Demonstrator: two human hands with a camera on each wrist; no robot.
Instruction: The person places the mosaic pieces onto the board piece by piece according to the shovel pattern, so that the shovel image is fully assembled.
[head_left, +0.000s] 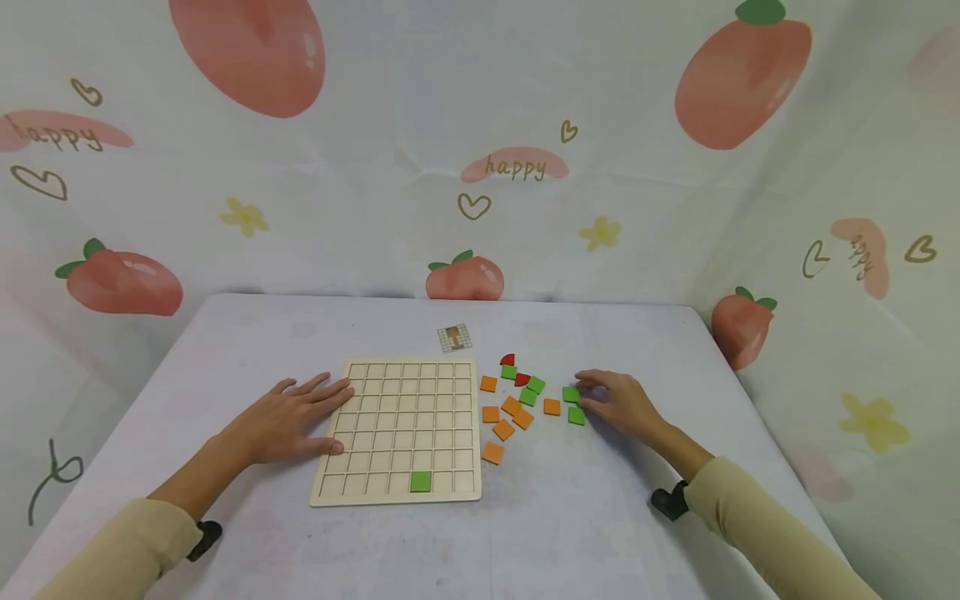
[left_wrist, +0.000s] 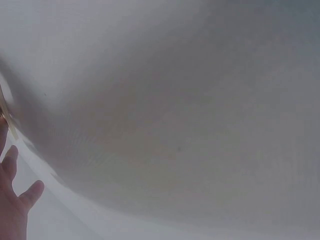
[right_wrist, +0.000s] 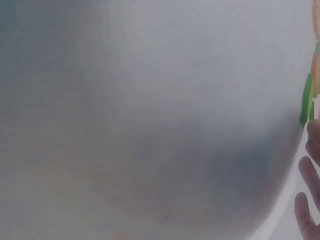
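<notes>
My left hand (head_left: 296,417) rests with spread fingers over the left edge of a beige wooden grid board (head_left: 378,421). One green square tile (head_left: 421,482) lies in a cell of the board's front row. To the right of the board, my right hand (head_left: 618,404) is low over the table, its thumb and finger apart. Their tips are right at a green tile (head_left: 571,394), and another green tile (head_left: 576,416) lies just below the thumb. In the right wrist view, fingers (right_wrist: 311,180) show at the right edge beside a green tile (right_wrist: 307,97).
Several orange tiles (head_left: 503,430), more green tiles (head_left: 536,385) and two red quarter-round pieces (head_left: 507,360) lie scattered right of the board. A small patterned card (head_left: 454,337) lies behind it. A printed cloth (head_left: 525,225) hangs at the table's back edge.
</notes>
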